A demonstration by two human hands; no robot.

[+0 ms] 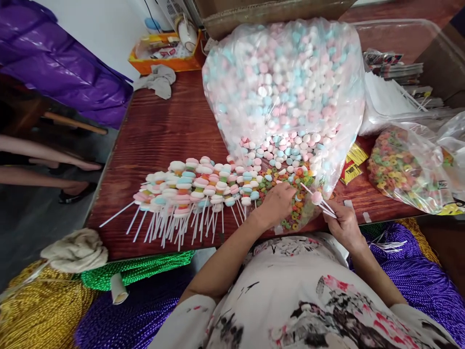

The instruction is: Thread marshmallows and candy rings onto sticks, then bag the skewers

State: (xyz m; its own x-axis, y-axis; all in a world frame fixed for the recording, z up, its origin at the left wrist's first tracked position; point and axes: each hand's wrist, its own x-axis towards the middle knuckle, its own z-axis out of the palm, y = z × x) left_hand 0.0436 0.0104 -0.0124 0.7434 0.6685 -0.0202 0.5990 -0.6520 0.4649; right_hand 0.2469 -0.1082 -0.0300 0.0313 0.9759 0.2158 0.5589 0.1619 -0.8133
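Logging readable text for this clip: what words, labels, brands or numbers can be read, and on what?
None can be read.
Orange box: print too blurred.
Yellow packet: markings too small.
Stacked packets: print too small.
Ring-candy bag: yellow print at its corner, unreadable.

The left hand (276, 203) is extended forward, palm down, fingers curled and bunched at the tips. The right hand (343, 224) is held lower, fingers pinched closed, wrist bent inward, forearm bare.
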